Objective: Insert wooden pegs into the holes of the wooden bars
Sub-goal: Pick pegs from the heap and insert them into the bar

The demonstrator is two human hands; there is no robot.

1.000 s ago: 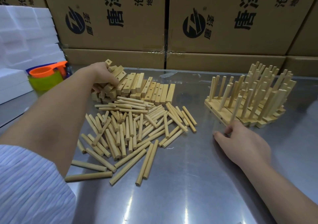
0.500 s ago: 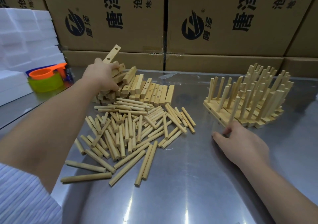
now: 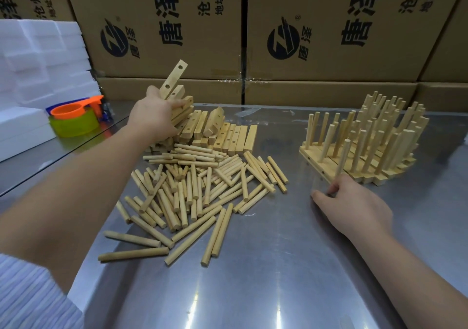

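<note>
A: Where was the pale drilled wooden bar (image 3: 174,79) found?

B: It was held tilted above the heap of plain wooden bars (image 3: 222,136), the left hand (image 3: 154,118) clamped round its lower end. It was judged light, stiff and smooth, best taken near the middle, clear of the holes.

A: And the other grip?

B: The right hand (image 3: 354,202) was closed on a round wooden peg (image 3: 342,161) beside the pegged bars (image 3: 364,146). A second before, no bar had been raised from the steel desk (image 3: 278,265).

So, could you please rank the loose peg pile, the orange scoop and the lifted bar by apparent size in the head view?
1. Loose peg pile, largest.
2. Orange scoop and lifted bar: look alike, so unranked.
</note>
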